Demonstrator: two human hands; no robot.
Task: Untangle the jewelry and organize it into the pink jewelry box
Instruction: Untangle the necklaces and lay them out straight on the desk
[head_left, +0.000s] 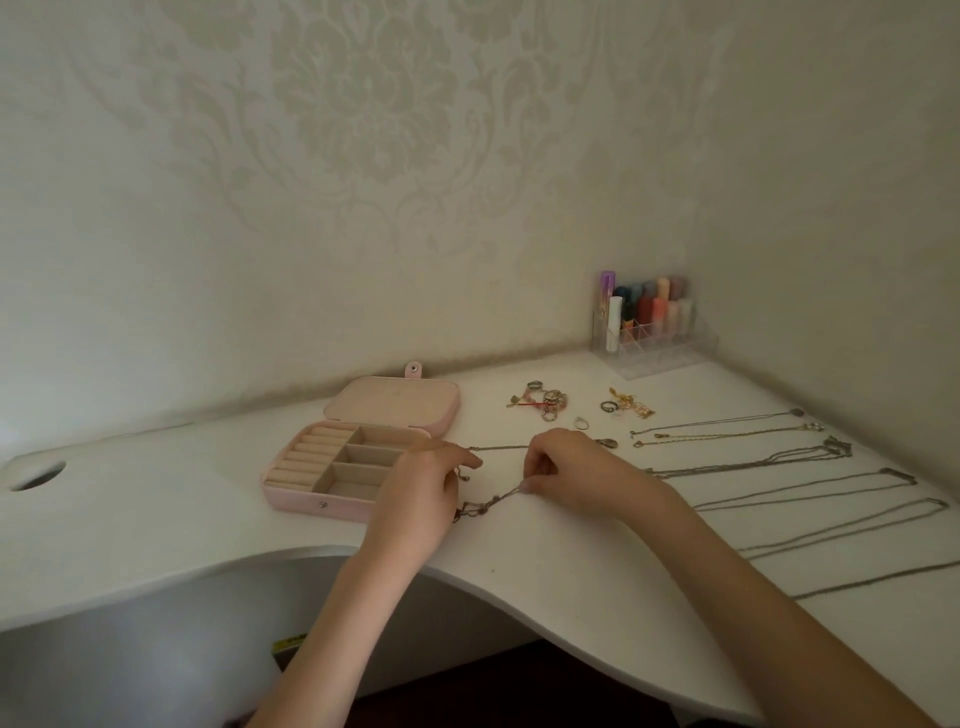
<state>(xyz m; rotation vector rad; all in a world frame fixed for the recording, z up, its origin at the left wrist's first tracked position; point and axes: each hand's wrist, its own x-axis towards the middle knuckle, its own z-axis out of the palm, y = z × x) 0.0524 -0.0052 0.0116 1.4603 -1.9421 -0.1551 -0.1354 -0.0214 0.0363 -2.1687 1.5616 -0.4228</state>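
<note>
While open, pink jewelry box (291, 486), compartments bare

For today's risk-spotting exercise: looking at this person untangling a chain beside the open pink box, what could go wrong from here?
1. The right hand and left hand stretch the tangled chain between them; pulling harder could tighten the knot or snap a link.
2. The tangle lies near the desk's curved front edge, so a dropped piece might slide off.
3. A sweeping right forearm could drag the straightened necklaces back into a heap.

White desk (571, 561): pink jewelry box (332, 467), necklaces (810, 483), rings (545, 402)
</note>
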